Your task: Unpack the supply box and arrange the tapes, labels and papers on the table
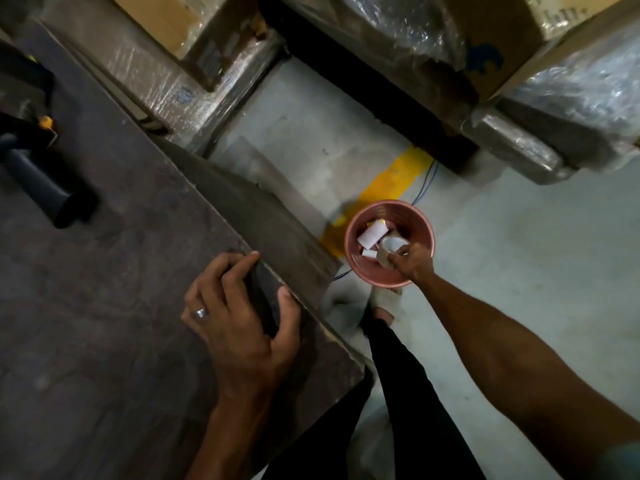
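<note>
Nearest the viewer, the left hand [239, 323] rests on the dark, worn wooden bench [104, 306] at its right edge; the fingers [239, 268] are curled over a thin dark flat object that is too dim to identify, the thumb lying along the bench edge. A silver ring [201, 312] sits on one finger. Beyond the edge, the person's dark trouser legs [398, 393] stand on the pale concrete floor [519, 271].

The right hand [412, 263] reaches down beside the bench into a round pink plastic bucket [356, 258] standing on the floor, its fingers grasping a roll of brown packing tape [386, 251] at the bucket's near rim. White rolled labels or papers [372, 233] lie deeper inside the bucket.

A yellow painted floor stripe [391, 181] runs behind the bucket. Near the bench's far left edge lies a black cylindrical tool with an orange part [45, 181]. Farthest away stand film-wrapped cardboard cartons [571, 81].
</note>
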### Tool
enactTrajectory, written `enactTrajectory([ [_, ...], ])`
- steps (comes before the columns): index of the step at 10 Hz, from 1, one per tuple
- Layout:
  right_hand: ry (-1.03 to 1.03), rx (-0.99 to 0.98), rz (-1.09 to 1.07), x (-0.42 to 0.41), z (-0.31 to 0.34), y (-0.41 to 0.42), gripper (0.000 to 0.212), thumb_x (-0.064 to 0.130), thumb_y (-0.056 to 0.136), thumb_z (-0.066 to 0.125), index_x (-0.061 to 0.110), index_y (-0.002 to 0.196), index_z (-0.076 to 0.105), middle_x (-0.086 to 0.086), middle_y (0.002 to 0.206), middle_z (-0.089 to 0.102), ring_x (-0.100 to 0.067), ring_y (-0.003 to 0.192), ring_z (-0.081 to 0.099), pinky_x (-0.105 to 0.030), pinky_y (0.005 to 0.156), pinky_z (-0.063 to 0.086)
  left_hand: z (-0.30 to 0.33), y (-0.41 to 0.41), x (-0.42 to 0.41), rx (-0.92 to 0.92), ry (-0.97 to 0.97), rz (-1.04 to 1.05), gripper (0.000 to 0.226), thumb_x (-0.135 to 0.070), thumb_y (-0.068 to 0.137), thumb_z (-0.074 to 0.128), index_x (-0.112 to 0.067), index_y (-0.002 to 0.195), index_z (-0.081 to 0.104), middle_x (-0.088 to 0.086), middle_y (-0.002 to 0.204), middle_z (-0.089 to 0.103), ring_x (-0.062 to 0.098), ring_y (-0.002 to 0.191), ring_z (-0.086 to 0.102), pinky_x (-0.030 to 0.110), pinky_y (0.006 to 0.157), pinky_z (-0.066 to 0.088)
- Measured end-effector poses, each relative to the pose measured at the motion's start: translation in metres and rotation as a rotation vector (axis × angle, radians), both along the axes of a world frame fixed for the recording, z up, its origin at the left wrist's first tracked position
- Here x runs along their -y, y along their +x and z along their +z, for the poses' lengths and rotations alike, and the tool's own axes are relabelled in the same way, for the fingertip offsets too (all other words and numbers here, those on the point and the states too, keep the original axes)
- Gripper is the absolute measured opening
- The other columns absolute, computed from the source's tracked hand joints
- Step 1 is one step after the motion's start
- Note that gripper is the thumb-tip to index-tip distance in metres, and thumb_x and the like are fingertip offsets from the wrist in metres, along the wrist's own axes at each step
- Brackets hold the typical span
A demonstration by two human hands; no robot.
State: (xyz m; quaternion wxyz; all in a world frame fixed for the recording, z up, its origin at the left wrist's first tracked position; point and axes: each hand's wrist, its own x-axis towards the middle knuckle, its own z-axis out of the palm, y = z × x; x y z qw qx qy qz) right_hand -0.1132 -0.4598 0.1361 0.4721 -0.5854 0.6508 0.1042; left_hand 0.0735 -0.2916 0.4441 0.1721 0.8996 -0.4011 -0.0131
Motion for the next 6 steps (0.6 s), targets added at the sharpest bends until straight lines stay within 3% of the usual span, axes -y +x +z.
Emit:
enactTrajectory([
  [4,0.029,-0.082,0.1,-0.005,-0.043,0.003,0.037,0.038,0.083,0.072,0.008,0.105,0.074,-0.02,0.108,0.07,-0.036,0.1,0.065,-0.036,0.087,0.05,-0.001,-0.001,0.001,-0.006,0.009,-0.014,0.049,-0.038,0.084,0.055,-0.006,0.121,0.06,0.013,0.128,0.052,0.037,0.119,0.049,0.043,0.101,0.028],
  [6,-0.054,-0.056,0.121,-0.013,-0.026,0.011,0.049,0.041,0.084,0.052,0.0,0.101,0.073,-0.026,0.102,0.07,-0.043,0.098,0.065,-0.04,0.084,0.049,0.0,-0.001,0.0,-0.008,-0.004,-0.007,0.048,-0.04,0.085,0.055,-0.009,0.12,0.06,0.01,0.128,0.051,0.034,0.12,0.046,0.047,0.101,0.031],
])
